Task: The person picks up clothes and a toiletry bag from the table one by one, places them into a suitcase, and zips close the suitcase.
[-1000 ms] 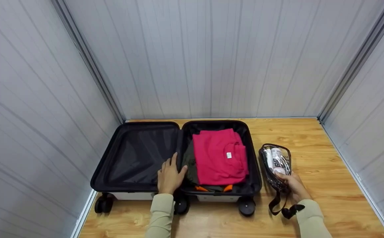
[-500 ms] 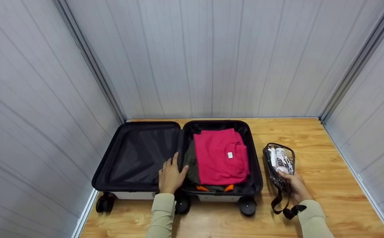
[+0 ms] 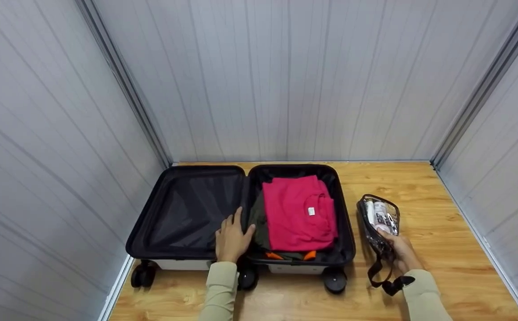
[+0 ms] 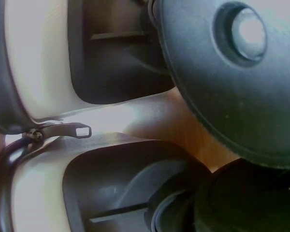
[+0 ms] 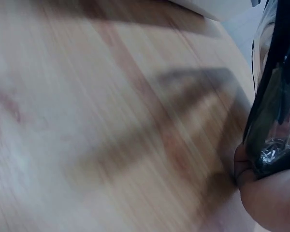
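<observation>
My right hand point(image 3: 400, 253) grips the near end of a clear toiletry bag point(image 3: 381, 217) with black trim, thumb on top. White bottles or tubes show through its plastic, and a black strap dangles from it. In the right wrist view, the bag point(image 5: 275, 116) fills the right edge, above a shadow on the floor. My left hand point(image 3: 232, 240) rests, fingers spread, at the fold between the two halves of an unfolded suitcase point(image 3: 346, 223). A folded pink T-shirt point(image 3: 296, 223) lies in the right half, over dark green clothing point(image 3: 259, 223).
The suitcase's left half point(image 3: 183, 209) has a dark lining. Black wheels point(image 3: 334, 280) jut from its near side; the left wrist view shows a large wheel point(image 4: 208, 72) and a zipper pull point(image 4: 65, 130). Panel walls point(image 3: 285, 89) enclose the wooden floor point(image 3: 410, 178).
The toiletry bag in my right hand has shifted slightly right, away from the suitcase. My left hand stays at the fold. The whole head view has drifted a little.
</observation>
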A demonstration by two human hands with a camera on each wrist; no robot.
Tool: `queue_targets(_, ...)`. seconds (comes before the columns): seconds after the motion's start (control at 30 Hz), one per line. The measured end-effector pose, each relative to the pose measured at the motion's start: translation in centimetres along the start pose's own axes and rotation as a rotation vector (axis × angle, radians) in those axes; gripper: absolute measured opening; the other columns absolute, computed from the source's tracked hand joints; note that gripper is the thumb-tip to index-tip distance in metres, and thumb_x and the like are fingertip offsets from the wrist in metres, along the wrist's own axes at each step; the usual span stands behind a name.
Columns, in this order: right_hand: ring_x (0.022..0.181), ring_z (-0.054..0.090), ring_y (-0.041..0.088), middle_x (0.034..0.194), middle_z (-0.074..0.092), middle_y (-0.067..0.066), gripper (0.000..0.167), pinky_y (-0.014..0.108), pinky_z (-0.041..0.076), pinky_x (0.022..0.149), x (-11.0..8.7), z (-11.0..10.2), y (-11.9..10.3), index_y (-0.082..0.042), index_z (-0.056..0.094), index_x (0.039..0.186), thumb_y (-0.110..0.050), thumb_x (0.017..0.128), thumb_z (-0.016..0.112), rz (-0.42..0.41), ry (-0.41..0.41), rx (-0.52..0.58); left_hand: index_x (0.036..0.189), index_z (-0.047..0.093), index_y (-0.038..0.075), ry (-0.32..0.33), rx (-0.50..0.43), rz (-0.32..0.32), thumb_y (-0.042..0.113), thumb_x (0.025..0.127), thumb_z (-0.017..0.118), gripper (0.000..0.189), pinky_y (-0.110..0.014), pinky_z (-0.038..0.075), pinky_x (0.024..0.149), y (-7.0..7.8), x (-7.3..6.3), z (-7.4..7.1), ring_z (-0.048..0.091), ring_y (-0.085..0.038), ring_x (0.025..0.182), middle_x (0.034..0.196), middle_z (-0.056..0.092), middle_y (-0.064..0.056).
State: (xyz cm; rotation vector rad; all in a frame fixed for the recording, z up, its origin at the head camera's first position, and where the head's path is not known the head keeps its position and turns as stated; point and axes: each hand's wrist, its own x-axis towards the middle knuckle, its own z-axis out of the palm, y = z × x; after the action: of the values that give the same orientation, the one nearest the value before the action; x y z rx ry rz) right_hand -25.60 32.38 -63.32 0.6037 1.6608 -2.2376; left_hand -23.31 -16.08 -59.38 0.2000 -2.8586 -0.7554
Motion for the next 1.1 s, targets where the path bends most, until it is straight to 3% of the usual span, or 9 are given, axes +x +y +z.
queue_targets(0.13, 0.062, 0.070, 0.010, 0.071, 0.072, -0.002, 0.022, 0.023, 0.057, 0.059, -0.5, 0.5, -0.2, -0.014, 0.068, 0.083, -0.021, 0.102, 0.061, -0.020, -0.001, -0.011, 0.158, 0.040, 0.025, 0.000, -0.005, -0.004, 0.052, 0.098, 0.062, 0.070, -0.064, 0.039, 0.109, 0.0, 0.0, -0.1, 0.048, -0.038, 0.140, 0.151, 0.052, -0.019)
queue_targets(0.27, 0.067, 0.070, 0.008, 0.075, 0.072, -0.004, 0.009, 0.023, 0.058, 0.062, -0.9, 1.3, -0.8, -0.011, 0.061, 0.101, -0.020, 0.102, 0.062, -0.072, -0.005, -0.067, 0.158, 0.040, 0.024, 0.002, -0.010, -0.003, 0.051, 0.098, 0.062, 0.070, -0.065, 0.038, 0.109, 0.1, 0.0, -0.2, 0.048, -0.039, 0.140, 0.151, 0.052, -0.020)
queue_targets(0.4, 0.071, 0.070, 0.007, 0.079, 0.072, -0.007, 0.020, 0.022, 0.058, 0.066, -1.1, 2.3, -1.7, -0.010, 0.053, 0.113, -0.021, 0.101, 0.064, -0.109, -0.011, -0.081, 0.159, 0.040, 0.025, -0.002, -0.011, -0.004, 0.051, 0.098, 0.062, 0.070, -0.064, 0.039, 0.109, 0.1, 0.1, -0.2, 0.048, -0.038, 0.141, 0.152, 0.051, -0.020)
queue_targets(0.7, 0.071, 0.070, 0.007, 0.078, 0.072, -0.006, 0.018, 0.022, 0.058, 0.065, -2.0, 4.0, -3.3, -0.009, 0.057, 0.105, -0.022, 0.099, 0.068, -0.157, -0.022, -0.122, 0.159, 0.039, 0.025, -0.012, 0.001, -0.006, 0.052, 0.098, 0.061, 0.070, -0.064, 0.039, 0.108, 0.2, 0.0, -0.1, 0.048, -0.038, 0.140, 0.152, 0.051, -0.019)
queue_targets(0.93, 0.070, 0.072, 0.009, 0.078, 0.074, -0.005, 0.010, 0.023, 0.058, 0.063, -2.4, 5.0, -3.9, -0.012, 0.062, 0.101, -0.017, 0.098, 0.069, -0.196, -0.044, -0.059, 0.158, 0.040, 0.023, 0.000, 0.011, 0.008, 0.052, 0.098, 0.061, 0.070, -0.063, 0.040, 0.108, 0.2, 0.2, 0.0, 0.048, -0.038, 0.140, 0.150, 0.053, -0.020)
queue_targets(1.1, 0.074, 0.072, 0.009, 0.083, 0.073, -0.004, 0.024, 0.023, 0.059, 0.068, -2.6, 5.4, -4.1, -0.006, 0.055, 0.111, -0.019, 0.098, 0.069, -0.202, -0.050, -0.077, 0.158, 0.040, 0.024, -0.006, 0.007, 0.000, 0.052, 0.098, 0.061, 0.070, -0.064, 0.039, 0.109, 0.2, 0.2, -0.1, 0.048, -0.038, 0.140, 0.151, 0.052, -0.020)
